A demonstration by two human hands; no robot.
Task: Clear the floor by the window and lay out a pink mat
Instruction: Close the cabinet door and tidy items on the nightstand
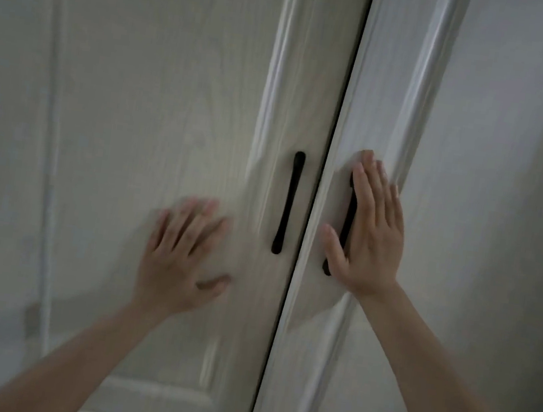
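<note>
- No pink mat shows; only white cupboard doors fill the view.
- My right hand [368,230] lies flat, fingers straight, over the right door's [400,84] black handle [348,216].
- My left hand [180,256], blurred, spreads flat on the left door [158,87], beside its handle [288,203].

My single head camera faces forward, close up to the left door's black handle [288,202], the white doors filling its view.

Pale wood-grain cupboard doors [160,94], black handles [288,203].
</note>
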